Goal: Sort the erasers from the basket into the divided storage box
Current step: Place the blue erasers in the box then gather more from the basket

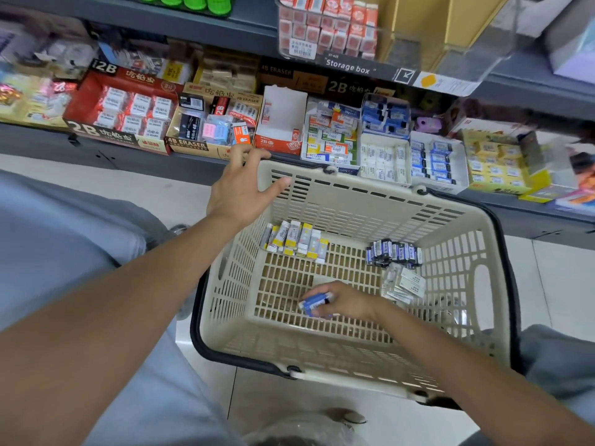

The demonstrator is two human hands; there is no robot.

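In a shop aisle, a basket [476, 284] sits below the divided storage box [412, 162]; right hand [347, 300] grips blue erasers [314, 302], left hand [240, 191] open. A loose bunch could spill.

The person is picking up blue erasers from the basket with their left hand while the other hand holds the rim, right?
Not quite. It's the right hand that grips the blue erasers inside the basket. The left hand is the one resting on the basket's rim. The head view shows this.
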